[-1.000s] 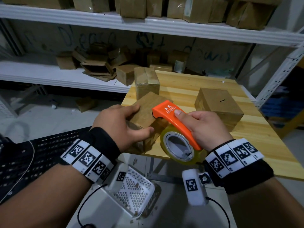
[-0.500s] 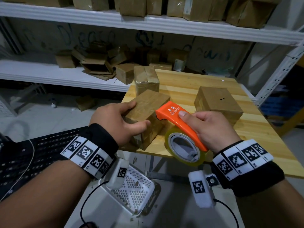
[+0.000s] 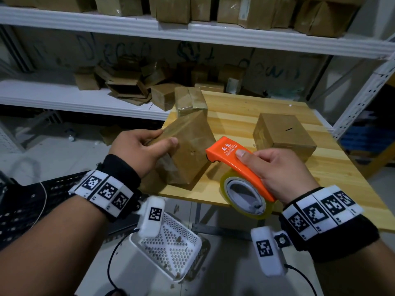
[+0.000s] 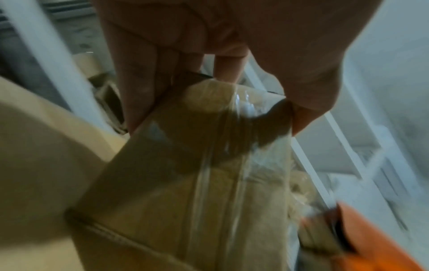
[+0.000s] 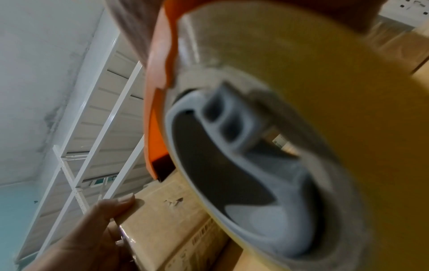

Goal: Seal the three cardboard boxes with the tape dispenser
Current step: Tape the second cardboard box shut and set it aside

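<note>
My left hand [image 3: 147, 149] grips a tilted cardboard box [image 3: 190, 146] at the near left corner of the wooden table [image 3: 239, 122]; clear tape runs down the box's face [image 4: 218, 174]. My right hand [image 3: 275, 169] holds the orange tape dispenser [image 3: 235, 165] with its yellowish tape roll [image 3: 245, 195], just right of that box and close to its lower edge. A second, taped box [image 3: 190, 99] stands behind at the table's far left. A third box [image 3: 282, 135] sits on the table to the right.
White metal shelves [image 3: 192, 30] stacked with more cardboard boxes run behind the table. A white perforated basket [image 3: 171, 246] sits on the floor below my hands. A black perforated surface [image 3: 25, 206] lies at lower left.
My left hand has tipped and turned the box up on its edge. The dispenser has come off the box's top and moved right and slightly down.
</note>
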`<state>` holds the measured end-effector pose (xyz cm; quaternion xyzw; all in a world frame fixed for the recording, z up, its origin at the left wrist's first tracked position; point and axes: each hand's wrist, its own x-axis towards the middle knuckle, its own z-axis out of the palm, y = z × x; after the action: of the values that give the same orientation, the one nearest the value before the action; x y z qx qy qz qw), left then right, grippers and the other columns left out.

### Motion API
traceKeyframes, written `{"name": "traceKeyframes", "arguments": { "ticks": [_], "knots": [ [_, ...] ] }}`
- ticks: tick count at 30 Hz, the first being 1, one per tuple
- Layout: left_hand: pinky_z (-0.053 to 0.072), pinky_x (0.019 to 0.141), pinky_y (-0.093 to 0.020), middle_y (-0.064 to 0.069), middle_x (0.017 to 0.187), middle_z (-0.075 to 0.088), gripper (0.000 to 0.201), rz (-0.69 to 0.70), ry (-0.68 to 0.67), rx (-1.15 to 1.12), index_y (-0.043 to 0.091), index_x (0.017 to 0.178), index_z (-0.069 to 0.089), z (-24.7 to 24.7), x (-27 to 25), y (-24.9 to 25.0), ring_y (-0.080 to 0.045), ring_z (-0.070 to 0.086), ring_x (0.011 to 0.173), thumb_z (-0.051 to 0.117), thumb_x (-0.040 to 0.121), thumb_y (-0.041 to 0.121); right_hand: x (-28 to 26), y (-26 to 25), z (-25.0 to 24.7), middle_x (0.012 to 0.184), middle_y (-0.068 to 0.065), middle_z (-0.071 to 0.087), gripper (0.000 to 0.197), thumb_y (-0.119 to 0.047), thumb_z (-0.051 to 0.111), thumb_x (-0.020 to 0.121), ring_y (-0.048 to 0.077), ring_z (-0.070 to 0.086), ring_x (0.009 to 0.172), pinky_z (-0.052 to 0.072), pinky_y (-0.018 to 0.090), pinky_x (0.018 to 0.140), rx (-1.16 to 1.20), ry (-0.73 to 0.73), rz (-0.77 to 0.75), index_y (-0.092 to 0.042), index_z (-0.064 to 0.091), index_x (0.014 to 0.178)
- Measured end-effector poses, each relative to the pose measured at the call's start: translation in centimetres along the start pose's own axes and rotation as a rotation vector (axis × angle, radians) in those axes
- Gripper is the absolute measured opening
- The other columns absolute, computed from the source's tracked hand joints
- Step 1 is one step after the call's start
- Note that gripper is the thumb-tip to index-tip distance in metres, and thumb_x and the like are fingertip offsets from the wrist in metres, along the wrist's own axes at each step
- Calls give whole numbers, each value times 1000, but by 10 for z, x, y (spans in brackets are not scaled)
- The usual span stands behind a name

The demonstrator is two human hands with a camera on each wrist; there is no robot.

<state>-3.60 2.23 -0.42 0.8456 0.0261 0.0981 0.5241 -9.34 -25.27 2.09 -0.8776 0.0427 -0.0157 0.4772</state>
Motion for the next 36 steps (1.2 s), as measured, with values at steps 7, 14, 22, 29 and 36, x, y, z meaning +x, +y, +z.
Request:
{"name": "traceKeyframes", "arguments": {
  "ticks": [7, 14, 22, 29, 36],
  "knots": [
    [63, 74, -37, 5, 83, 78, 36, -92, -29, -187, 26, 100, 80, 0, 2, -2, -17, 75, 84, 82, 73, 50, 1, 0, 2, 67, 0, 77, 46, -62, 65, 89, 11, 73, 56, 53, 28, 63, 6, 3, 11, -19, 78, 81],
    [63, 79, -50, 0, 70, 75, 22, -221, -54, -278, 26, 71, 80, -2, 1, 0, -32, 74, 83, 79, 80, 46, 2, -4, 7, 70, 0, 78, 45, -61, 67, 88, 13, 75, 60, 54, 29, 63, -8, -23, 32, -18, 79, 85],
    [59, 85, -61, -6, 70, 74, 39, -291, -88, -326, 18, 71, 78, -4, 0, 1, -42, 71, 90, 79, 70, 57, 9, -7, 11, 62, 1, 74, 50, -64, 67, 87, 10, 68, 51, 51, 30, 60, -62, -7, 43, -17, 77, 74],
    [57, 89, -61, -9, 75, 74, 38, -305, -123, -348, 12, 82, 78, -7, 1, 2, -42, 70, 93, 75, 78, 49, 14, -12, 14, 68, 5, 77, 54, -67, 67, 87, 23, 75, 65, 62, 44, 75, -121, -23, 69, -15, 78, 76],
    [50, 90, -40, 1, 99, 70, 21, -103, -58, -107, 22, 103, 76, -4, -3, 14, -25, 63, 101, 61, 95, 36, 16, -16, 16, 72, 8, 77, 56, -69, 67, 86, 28, 76, 70, 63, 50, 80, -145, -40, 100, -14, 78, 78]
  ]
}}
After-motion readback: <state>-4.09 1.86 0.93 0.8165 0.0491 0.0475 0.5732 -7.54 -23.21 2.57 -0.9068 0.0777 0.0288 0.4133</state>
